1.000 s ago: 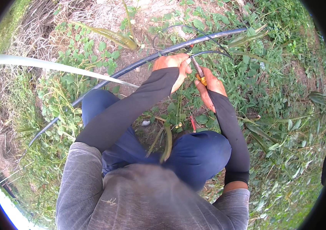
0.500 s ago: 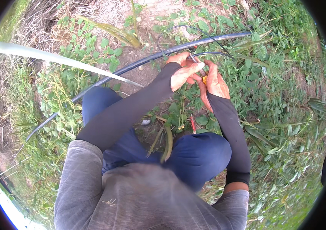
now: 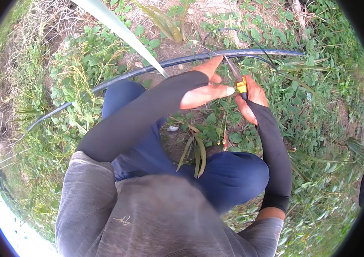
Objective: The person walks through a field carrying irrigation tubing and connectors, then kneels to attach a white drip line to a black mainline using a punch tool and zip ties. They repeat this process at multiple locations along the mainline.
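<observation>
Gripped in my right hand [image 3: 254, 94] is a slim pointed tool [image 3: 233, 68] with a yellow-and-black handle and a narrow metal shaft, its tip angled up and left. My left hand [image 3: 205, 88] is just left of the tool, thumb and forefinger spread apart, the other fingers partly hidden. The thumb tip is close to the yellow handle and the forefinger reaches near the metal tip. Behind the hands, a thin black tube [image 3: 245, 33] curves in a loop beside a thick black hose [image 3: 182, 60] lying on the ground.
A pale flat strip [image 3: 124, 32] slants in from the upper left to my left forearm. Green weeds [image 3: 319, 107] surround me, with dry straw [image 3: 40, 25] at the far left. Cut green stalks [image 3: 199, 156] and a small red thing [image 3: 225, 140] lie between my knees.
My left thumb has come off the tool's metal shaft and the fingers have spread, exposing the yellow handle in my right hand. The whole view has shifted slightly.
</observation>
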The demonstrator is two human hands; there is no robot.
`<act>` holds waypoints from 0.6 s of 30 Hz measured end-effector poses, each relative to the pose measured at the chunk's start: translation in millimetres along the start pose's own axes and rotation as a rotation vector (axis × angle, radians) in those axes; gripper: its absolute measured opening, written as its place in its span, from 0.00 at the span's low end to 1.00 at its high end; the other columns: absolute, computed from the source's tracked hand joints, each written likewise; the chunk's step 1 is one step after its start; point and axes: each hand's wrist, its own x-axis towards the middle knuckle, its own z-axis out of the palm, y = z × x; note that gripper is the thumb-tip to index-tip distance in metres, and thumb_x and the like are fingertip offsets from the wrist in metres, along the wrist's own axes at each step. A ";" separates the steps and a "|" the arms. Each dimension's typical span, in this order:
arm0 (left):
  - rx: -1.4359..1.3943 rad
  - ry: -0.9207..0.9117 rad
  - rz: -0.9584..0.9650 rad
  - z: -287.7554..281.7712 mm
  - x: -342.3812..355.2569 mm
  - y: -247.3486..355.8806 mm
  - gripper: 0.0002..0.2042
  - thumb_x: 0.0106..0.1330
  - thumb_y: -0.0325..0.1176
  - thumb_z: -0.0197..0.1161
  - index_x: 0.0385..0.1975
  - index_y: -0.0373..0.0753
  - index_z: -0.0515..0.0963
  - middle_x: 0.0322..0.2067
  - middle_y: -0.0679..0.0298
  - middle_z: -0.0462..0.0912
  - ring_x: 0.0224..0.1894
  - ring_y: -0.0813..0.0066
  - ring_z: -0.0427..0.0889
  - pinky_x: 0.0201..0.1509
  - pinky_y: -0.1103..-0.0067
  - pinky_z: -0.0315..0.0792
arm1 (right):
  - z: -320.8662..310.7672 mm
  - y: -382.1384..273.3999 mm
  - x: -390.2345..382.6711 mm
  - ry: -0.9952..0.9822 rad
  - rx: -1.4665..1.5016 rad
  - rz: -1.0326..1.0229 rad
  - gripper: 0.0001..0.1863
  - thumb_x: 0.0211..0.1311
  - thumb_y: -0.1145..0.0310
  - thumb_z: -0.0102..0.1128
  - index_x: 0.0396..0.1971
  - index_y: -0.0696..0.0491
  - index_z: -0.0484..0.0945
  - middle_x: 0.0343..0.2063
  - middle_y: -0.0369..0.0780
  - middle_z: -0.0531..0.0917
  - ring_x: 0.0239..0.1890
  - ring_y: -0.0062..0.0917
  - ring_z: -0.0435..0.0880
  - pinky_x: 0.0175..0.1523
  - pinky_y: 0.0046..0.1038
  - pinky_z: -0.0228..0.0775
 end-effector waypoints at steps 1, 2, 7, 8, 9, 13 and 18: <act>-0.141 -0.161 0.021 -27.9 -16.8 3.5 0.21 0.65 0.40 0.58 0.52 0.33 0.70 0.44 0.50 0.78 0.40 0.68 0.82 0.41 0.78 0.75 | 0.1 -11.9 1.5 -0.017 -0.020 0.038 0.17 0.50 0.71 0.55 0.42 0.54 0.68 0.29 0.51 0.77 0.34 0.47 0.77 0.39 0.40 0.67; -0.285 -0.341 0.053 -55.7 -30.5 6.0 0.21 0.65 0.40 0.57 0.52 0.31 0.70 0.42 0.48 0.79 0.38 0.66 0.83 0.40 0.77 0.76 | -0.7 -10.2 2.4 -0.016 -0.052 0.040 0.17 0.50 0.71 0.55 0.41 0.55 0.68 0.29 0.51 0.77 0.34 0.47 0.77 0.40 0.40 0.67; -0.571 -0.514 0.381 -161.1 -81.8 -33.1 0.17 0.69 0.38 0.49 0.43 0.28 0.75 0.26 0.52 0.82 0.25 0.68 0.83 0.25 0.82 0.75 | 3.1 -34.2 32.8 -0.116 -0.284 -0.040 0.17 0.50 0.69 0.56 0.42 0.56 0.68 0.31 0.53 0.78 0.36 0.50 0.78 0.41 0.42 0.68; -0.578 -0.366 0.305 -168.9 -79.0 -45.3 0.16 0.69 0.37 0.48 0.43 0.29 0.74 0.22 0.57 0.81 0.22 0.71 0.82 0.23 0.83 0.75 | 11.7 -38.5 41.2 -0.125 -0.328 -0.090 0.18 0.50 0.69 0.56 0.42 0.56 0.69 0.31 0.52 0.78 0.36 0.49 0.78 0.40 0.41 0.69; -0.552 -0.158 0.228 -170.0 -61.9 -62.0 0.16 0.70 0.38 0.48 0.44 0.31 0.75 0.22 0.60 0.80 0.22 0.73 0.82 0.23 0.85 0.73 | 18.2 -41.9 52.0 -0.106 -0.381 -0.142 0.18 0.49 0.69 0.56 0.43 0.56 0.69 0.30 0.52 0.79 0.35 0.47 0.79 0.38 0.41 0.70; -0.155 0.092 -0.136 -148.6 22.9 -158.9 0.16 0.63 0.37 0.55 0.48 0.37 0.75 0.40 0.60 0.81 0.42 0.71 0.79 0.44 0.75 0.73 | 52.0 -56.5 85.4 -0.127 -0.453 -0.258 0.21 0.44 0.70 0.56 0.43 0.59 0.71 0.30 0.53 0.80 0.35 0.46 0.80 0.39 0.39 0.72; 0.539 -0.194 -0.137 -111.7 89.8 -237.5 0.25 0.56 0.45 0.60 0.51 0.37 0.74 0.47 0.52 0.77 0.52 0.58 0.75 0.54 0.69 0.68 | 116.9 -32.0 116.2 -0.191 -0.630 -0.091 0.19 0.49 0.65 0.53 0.40 0.60 0.69 0.26 0.52 0.80 0.32 0.43 0.82 0.37 0.38 0.74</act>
